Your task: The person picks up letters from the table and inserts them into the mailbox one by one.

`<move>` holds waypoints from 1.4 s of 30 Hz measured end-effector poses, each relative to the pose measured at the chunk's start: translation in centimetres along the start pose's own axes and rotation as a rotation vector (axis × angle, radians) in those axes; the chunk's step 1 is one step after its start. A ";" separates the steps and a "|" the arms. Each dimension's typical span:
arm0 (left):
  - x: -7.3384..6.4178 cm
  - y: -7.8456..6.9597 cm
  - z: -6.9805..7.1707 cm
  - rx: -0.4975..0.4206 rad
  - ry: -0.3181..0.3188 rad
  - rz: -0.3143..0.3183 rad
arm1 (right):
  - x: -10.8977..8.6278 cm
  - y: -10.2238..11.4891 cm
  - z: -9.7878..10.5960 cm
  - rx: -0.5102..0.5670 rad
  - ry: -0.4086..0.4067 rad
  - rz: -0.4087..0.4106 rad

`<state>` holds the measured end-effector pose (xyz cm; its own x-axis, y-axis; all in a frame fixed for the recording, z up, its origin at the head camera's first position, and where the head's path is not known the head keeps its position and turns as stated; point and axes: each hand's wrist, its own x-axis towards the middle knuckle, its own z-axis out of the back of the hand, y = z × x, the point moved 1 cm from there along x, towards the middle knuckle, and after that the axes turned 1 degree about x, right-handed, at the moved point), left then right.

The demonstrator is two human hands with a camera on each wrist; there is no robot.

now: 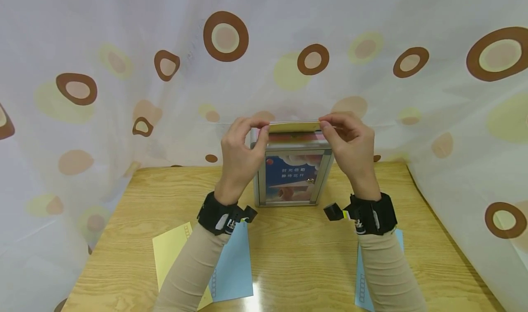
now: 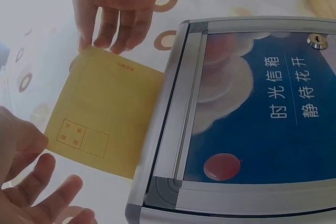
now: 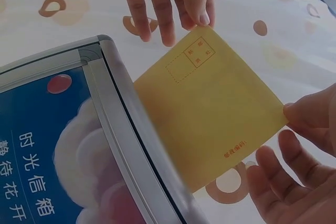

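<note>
A yellow envelope [image 1: 294,127] stands at the top of a silver-framed letter box [image 1: 256,183] with a blue, cloud-printed front. Its lower edge disappears behind the box's top rim in both wrist views, so how deep it sits is hidden. My left hand [image 1: 244,149] pinches one upper corner between thumb and index finger. At the opposite corner, my right hand [image 1: 354,149] pinches the envelope [image 3: 210,114] the same way. The other fingers of the left hand [image 2: 34,174] and right hand [image 3: 307,156] are spread loosely, off the paper.
On the wooden table [image 1: 297,257], a blue envelope [image 1: 235,270] and a yellow envelope [image 1: 170,248] lie partly under my left forearm. Another blue envelope [image 1: 363,280] is under the right forearm. A patterned curtain [image 1: 181,101] hangs close behind the box. A keyhole lock [image 2: 316,41] sits on the box front.
</note>
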<state>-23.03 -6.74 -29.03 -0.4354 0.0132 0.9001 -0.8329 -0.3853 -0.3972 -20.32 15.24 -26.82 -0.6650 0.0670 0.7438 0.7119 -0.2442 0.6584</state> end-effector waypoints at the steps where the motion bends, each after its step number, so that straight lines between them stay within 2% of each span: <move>1: 0.0 0.0 0.0 0.005 -0.001 0.001 | 0.0 -0.4 0.1 -0.003 -0.006 0.000; 14: -0.1 -0.1 0.0 0.007 0.003 0.016 | -0.1 -1.8 0.4 -0.041 0.012 -0.037; 31: -0.2 0.2 0.0 0.017 0.020 0.024 | -0.1 -1.9 0.1 -0.047 -0.005 -0.082; 34: -0.2 0.2 0.0 0.025 0.035 0.031 | -0.1 -1.7 0.0 -0.060 0.001 -0.081; 42: -0.5 0.2 -0.1 0.044 0.063 0.046 | -0.4 1.0 -0.5 -0.116 0.015 -0.042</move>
<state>-23.07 -6.74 -29.58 -0.4948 0.0525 0.8674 -0.7963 -0.4270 -0.4284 -19.43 14.48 -26.50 -0.6976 0.0650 0.7136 0.6531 -0.3519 0.6705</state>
